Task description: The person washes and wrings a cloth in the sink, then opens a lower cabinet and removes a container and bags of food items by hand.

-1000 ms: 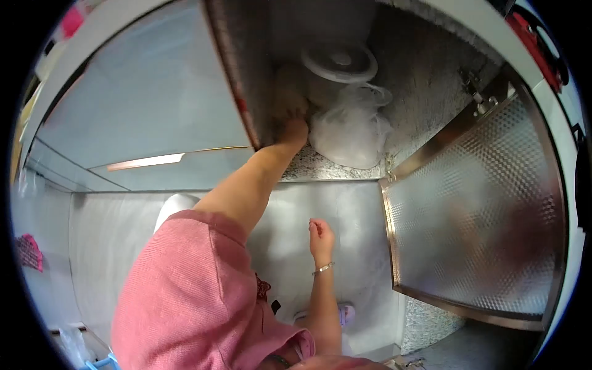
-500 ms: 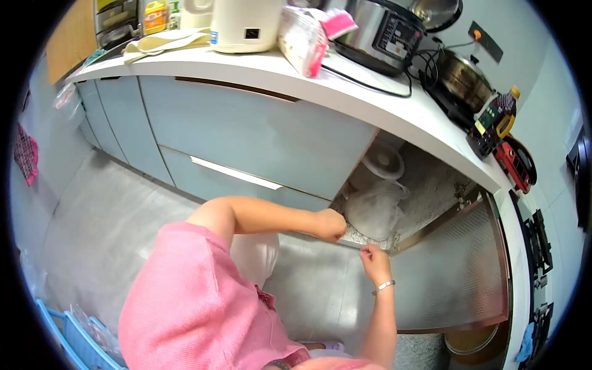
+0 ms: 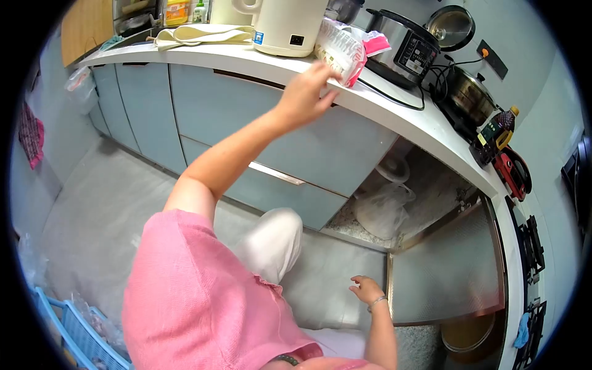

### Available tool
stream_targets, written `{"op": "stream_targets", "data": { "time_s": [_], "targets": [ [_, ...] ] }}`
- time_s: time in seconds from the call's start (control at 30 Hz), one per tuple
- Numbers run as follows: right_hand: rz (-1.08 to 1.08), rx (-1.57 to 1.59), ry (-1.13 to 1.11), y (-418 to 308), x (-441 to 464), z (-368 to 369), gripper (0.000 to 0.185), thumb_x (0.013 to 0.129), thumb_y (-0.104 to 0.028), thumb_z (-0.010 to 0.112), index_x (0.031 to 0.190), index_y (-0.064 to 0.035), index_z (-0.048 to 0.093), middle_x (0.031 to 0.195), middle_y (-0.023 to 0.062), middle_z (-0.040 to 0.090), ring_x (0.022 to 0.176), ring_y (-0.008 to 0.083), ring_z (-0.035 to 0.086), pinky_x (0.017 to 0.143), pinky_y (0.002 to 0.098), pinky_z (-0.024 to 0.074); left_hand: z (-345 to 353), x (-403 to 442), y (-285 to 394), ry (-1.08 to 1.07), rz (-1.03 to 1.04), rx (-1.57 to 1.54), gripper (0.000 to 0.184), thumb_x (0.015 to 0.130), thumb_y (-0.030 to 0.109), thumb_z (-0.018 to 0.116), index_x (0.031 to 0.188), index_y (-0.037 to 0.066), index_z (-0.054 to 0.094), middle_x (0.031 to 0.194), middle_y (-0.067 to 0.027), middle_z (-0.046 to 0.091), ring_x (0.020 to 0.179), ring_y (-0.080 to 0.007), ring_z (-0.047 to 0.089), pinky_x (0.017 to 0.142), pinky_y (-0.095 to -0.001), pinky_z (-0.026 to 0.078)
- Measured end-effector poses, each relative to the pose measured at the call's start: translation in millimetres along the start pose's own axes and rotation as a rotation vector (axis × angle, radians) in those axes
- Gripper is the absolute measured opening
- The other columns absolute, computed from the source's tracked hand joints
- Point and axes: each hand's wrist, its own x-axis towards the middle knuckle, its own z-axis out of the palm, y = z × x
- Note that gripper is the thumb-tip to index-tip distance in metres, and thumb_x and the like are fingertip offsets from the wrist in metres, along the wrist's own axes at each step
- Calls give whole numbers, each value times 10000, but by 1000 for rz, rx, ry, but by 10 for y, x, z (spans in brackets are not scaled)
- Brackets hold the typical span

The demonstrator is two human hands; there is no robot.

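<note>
My left hand (image 3: pixel 306 95) is raised at the counter's front edge, thumb and fingers apart, just in front of a pink and white package (image 3: pixel 341 50). Its fingertips overlap the package's lower left in this view; whether they touch it I cannot tell. Nothing shows between the fingers. Lower down, my right hand (image 3: pixel 366 290), with a bracelet at the wrist, hangs over the floor near the open cabinet door (image 3: pixel 447 265), its fingers loosely apart and empty. A clear plastic bag (image 3: pixel 380 211) and a round white lid (image 3: pixel 393 168) are inside the open cabinet.
On the white counter (image 3: pixel 394 111) stand a cream kettle (image 3: pixel 290 24), an electric cooker (image 3: pixel 404 49), a steel pot (image 3: pixel 468 95) and a dark bottle (image 3: pixel 493 132). A folded cloth (image 3: pixel 203 36) lies at left. A blue basket (image 3: pixel 86 336) is at lower left.
My left hand has come out of the cabinet and risen to the counter beside the package. My right hand has moved down from the cabinet's edge. The view has lifted to show the counter.
</note>
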Motion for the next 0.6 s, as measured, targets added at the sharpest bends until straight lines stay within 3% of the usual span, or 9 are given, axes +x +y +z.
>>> {"op": "stream_targets", "data": {
  "time_s": [0.03, 0.07, 0.13, 0.17, 0.23, 0.37, 0.47, 0.57, 0.6],
  "targets": [
    [2, 10, 0, -18, -5, 24, 362, 775, -254, 616, 1053, -24, 588, 1014, 173, 606, 932, 310, 572, 823, 361, 451, -18, 146, -74, 31, 140, 223, 352, 731, 189, 668, 1030, 50, 545, 967, -112, 547, 820, -242, 563, 714, -324, 474],
    [-18, 11, -27, -39, -5, 26, 364, 775, -241, 618, 1070, -31, 584, 1025, 169, 603, 896, 292, 589, 796, 351, 466, 19, 235, -110, 20, 140, 217, 352, 731, 189, 668, 1030, 50, 545, 967, -112, 547, 820, -242, 563, 714, -324, 474],
    [-36, 15, -48, -32, 30, 55, 368, 775, -229, 620, 1087, -37, 580, 1037, 164, 600, 860, 274, 607, 769, 341, 480, 142, 409, -69, 245, 227, 531, 597, 715, 364, 674, 1153, 6, 480, 1064, -190, 534, 949, -304, 549, 815, -352, 453],
    [-61, 21, -29, -14, 68, 91, 369, 774, -229, 620, 1087, -38, 581, 1039, 162, 600, 854, 272, 607, 769, 340, 480, 241, 477, -101, 240, 227, 527, 597, 715, 364, 674, 1153, 6, 480, 1064, -190, 534, 949, -304, 549, 815, -352, 453],
    [-84, 31, -14, -15, 93, 123, 369, 772, -229, 621, 1086, -38, 581, 1040, 161, 600, 848, 271, 607, 770, 338, 480, 427, 534, -159, 250, 140, 730, 751, 717, 439, 645, 1231, -48, 394, 1159, -276, 479, 986, -374, 540, 823, -374, 455],
    [-89, 27, 12, -68, 68, 77, 365, 774, -226, 618, 1086, -39, 582, 1040, 156, 600, 841, 267, 607, 767, 335, 481, 635, 545, -216, 81, -58, 577, 647, 762, 334, 619, 1230, -49, 390, 1200, -260, 465, 969, -374, 550, 781, -394, 469],
    [-73, 29, 32, -99, -3, 31, 360, 776, -220, 617, 1084, -38, 582, 1039, 155, 601, 843, 264, 607, 765, 335, 482, 707, 536, -299, 181, -1, 431, 517, 801, 215, 569, 1227, -30, 409, 1181, -223, 499, 925, -353, 571, 736, -397, 477],
    [-60, 54, 48, -45, -41, 28, 356, 775, -209, 620, 1083, -35, 582, 1038, 153, 602, 848, 260, 606, 765, 333, 482, 633, 466, -232, 324, -7, 367, 377, 816, 90, 517, 1186, 27, 485, 965, -174, 606, 840, -325, 589, 711, -377, 473],
    [-61, 72, 54, -22, -54, 31, 356, 773, -204, 623, 1083, -33, 583, 1037, 153, 603, 850, 258, 606, 766, 331, 481, 612, 443, -250, 324, -7, 364, 377, 816, 90, 517, 1186, 27, 485, 965, -174, 606, 840, -325, 589, 711, -377, 473]
  ]
}}
